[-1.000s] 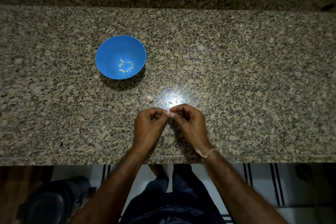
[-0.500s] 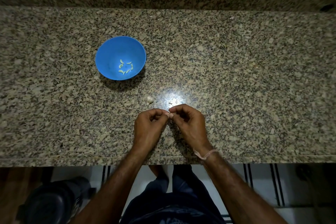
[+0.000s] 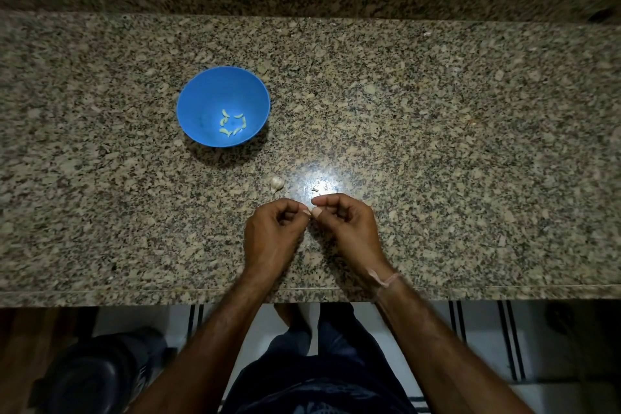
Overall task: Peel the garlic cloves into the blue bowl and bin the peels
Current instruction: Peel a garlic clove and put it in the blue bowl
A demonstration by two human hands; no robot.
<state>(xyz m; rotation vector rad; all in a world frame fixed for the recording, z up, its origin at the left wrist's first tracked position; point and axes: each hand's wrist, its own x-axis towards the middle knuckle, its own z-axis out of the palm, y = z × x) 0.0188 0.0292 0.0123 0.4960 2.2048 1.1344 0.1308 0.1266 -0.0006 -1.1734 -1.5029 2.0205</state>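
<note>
beside one bowl of six cloves, left hand and right hand fingers pinch one clove.

Counter open rightward; blue bowl, likely garlic clove ahead-left.

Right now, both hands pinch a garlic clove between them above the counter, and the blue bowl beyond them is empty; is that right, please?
Not quite: the blue bowl is not empty; the head view shows several peeled cloves in it. As you said, the left hand and right hand pinch a garlic clove between them above the counter.
</note>
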